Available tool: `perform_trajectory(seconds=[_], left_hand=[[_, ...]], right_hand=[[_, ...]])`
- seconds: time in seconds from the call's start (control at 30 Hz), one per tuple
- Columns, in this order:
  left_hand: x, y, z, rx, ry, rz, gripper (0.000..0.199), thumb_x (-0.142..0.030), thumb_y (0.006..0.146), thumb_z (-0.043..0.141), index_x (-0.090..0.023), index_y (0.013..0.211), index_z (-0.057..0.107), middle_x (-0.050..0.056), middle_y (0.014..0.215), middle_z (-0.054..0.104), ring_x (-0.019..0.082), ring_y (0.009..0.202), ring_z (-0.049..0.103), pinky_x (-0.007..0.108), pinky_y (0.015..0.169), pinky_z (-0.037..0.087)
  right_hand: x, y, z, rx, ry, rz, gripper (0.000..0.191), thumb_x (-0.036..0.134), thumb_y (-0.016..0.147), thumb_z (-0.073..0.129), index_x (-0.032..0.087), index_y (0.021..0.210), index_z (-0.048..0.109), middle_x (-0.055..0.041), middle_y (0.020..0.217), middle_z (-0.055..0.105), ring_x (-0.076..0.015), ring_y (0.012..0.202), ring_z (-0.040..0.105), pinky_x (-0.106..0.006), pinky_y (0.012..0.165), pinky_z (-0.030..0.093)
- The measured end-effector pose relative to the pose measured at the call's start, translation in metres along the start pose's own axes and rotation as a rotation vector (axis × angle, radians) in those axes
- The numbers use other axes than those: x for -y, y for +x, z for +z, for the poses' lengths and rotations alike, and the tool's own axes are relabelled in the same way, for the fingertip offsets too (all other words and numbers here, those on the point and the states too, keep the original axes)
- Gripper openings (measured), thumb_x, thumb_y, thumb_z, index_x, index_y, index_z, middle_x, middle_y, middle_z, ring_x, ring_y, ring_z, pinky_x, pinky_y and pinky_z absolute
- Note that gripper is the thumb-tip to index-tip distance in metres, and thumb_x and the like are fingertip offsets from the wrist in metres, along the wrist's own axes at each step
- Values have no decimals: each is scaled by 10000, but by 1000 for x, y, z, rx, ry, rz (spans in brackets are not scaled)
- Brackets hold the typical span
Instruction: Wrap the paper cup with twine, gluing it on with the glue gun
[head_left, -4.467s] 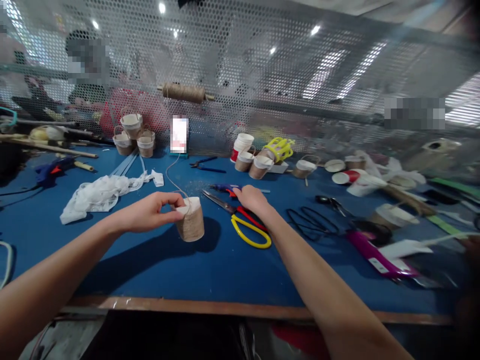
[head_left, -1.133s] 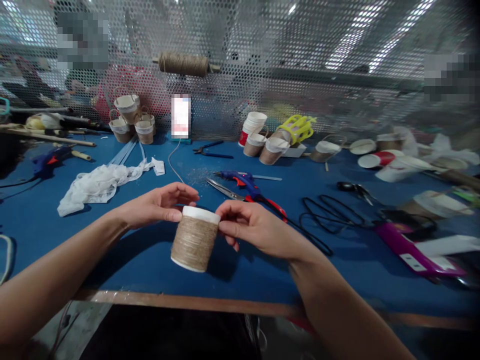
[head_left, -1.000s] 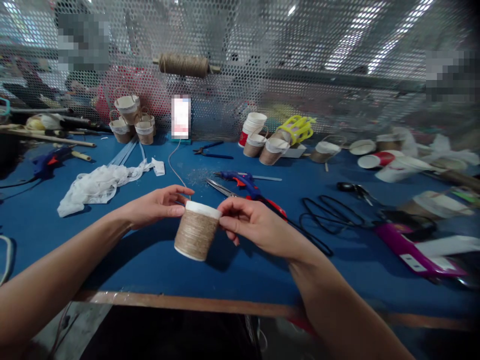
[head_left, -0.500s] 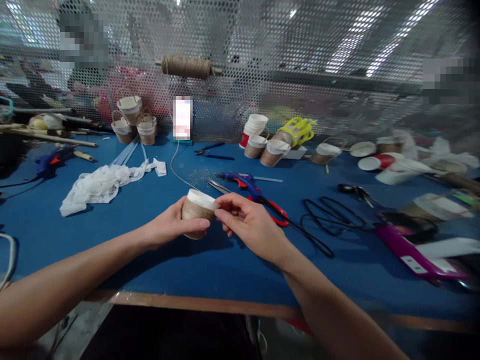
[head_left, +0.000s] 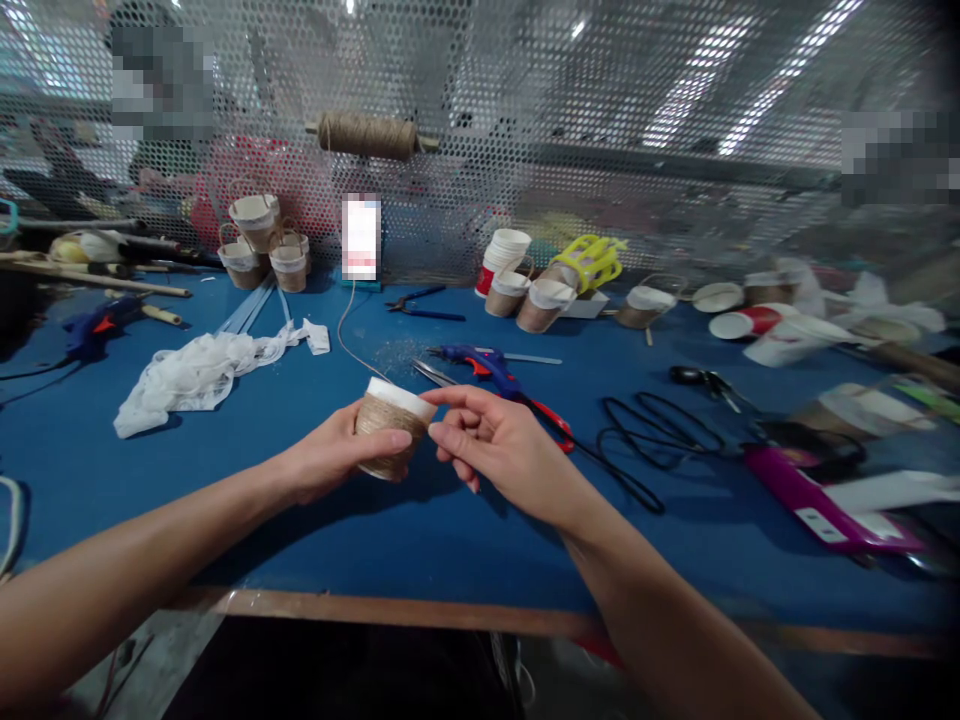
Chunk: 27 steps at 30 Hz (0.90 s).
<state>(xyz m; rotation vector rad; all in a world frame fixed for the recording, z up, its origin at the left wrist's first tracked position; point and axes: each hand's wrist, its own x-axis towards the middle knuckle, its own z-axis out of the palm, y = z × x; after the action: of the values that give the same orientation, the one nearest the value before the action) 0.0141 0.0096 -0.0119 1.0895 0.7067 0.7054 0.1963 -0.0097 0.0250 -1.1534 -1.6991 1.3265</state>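
My left hand [head_left: 337, 450] is wrapped round a small cup [head_left: 386, 440], its thumb lying across the front. Brown twine covers the cup's side below a bare white rim, and the cup tilts slightly. At the cup's right, my right hand [head_left: 487, 440] has its index fingertip at the rim and its thumb apart, near the twine; the other fingers are curled. A thin strand of twine [head_left: 351, 345] runs down to the back of the cup. Just beyond lie a blue glue gun [head_left: 480, 362] and scissors with red handles [head_left: 555, 430], partly hidden.
A twine spool [head_left: 367, 136] hangs on the perforated metal screen. Below it stands a phone [head_left: 361, 240]. White lace [head_left: 187, 375] lies left, pliers [head_left: 427, 303] at the back. Twine-covered cups [head_left: 289, 265] stand behind. A purple power strip [head_left: 795, 490] and black cable [head_left: 630, 470] lie right.
The cup and my left hand have shifted slightly left. My right index finger has straightened along the rim, and the thumb is farther from it.
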Motion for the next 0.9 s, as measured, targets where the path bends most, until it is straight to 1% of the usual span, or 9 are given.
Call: perform_trajectory(seconds=[0.17,0.43,0.53,0.63,0.7,0.77,0.8,0.83,0.9], left_hand=[[0,1,-2,-47,62,5,454,-372,656,704,-118,979,510,29,757,579,122,653,563,266,617,461],[-3,-3,1,41,15,9,489,-382,638,711,-107,984,500,39,772,579,123,636,566,245,583,457],[-2,-3,2,86,-6,-3,496,-398,641,700,-114,990,493,43,765,574,132,639,561,277,612,465],[-1,-2,0,57,62,11,604,-400,634,699,-131,1102,429,91,909,574,182,765,577,354,725,465],[-3,-2,-4,-20,226,122,736,-360,624,711,-164,1220,326,131,1075,526,233,937,552,403,833,428],[-9,-3,-7,-115,474,322,794,-306,617,721,-197,1265,276,142,1199,454,259,1092,472,426,929,363],[-13,-3,-8,-155,620,438,743,-290,622,720,-195,1241,322,141,1229,432,260,1147,422,428,966,327],[-18,-5,-9,-178,752,522,622,-283,655,697,-185,1189,393,134,1230,436,252,1163,404,427,983,309],[-27,-7,-8,-144,955,625,351,-256,707,652,-156,1019,526,119,1155,488,228,1122,434,412,982,314]], right_hand=[[4,-2,2,-40,-37,-16,258,298,792,549,167,1003,479,62,589,505,-51,426,455,-169,358,387],[0,0,0,2,-60,24,229,296,790,536,143,960,519,49,577,498,-47,428,446,-163,355,373],[1,-1,-1,37,-48,56,194,306,787,535,147,896,520,47,572,505,-45,422,440,-164,357,367],[1,-1,-2,47,-64,68,169,309,790,530,156,861,521,48,574,500,-47,430,438,-164,364,363],[1,-2,-3,51,-97,65,150,299,797,521,159,851,525,47,580,496,-50,443,438,-166,373,358],[1,-2,-4,67,-148,53,131,285,810,503,159,834,531,47,575,487,-53,449,434,-170,382,348],[2,-2,-4,75,-182,38,127,278,816,495,158,829,535,47,573,486,-54,450,431,-175,390,342],[2,-2,-4,81,-225,15,126,271,821,489,156,826,540,45,576,490,-55,454,429,-181,402,340],[3,-2,-4,86,-339,-54,126,249,826,481,150,810,557,34,592,510,-63,481,437,-196,441,343]])
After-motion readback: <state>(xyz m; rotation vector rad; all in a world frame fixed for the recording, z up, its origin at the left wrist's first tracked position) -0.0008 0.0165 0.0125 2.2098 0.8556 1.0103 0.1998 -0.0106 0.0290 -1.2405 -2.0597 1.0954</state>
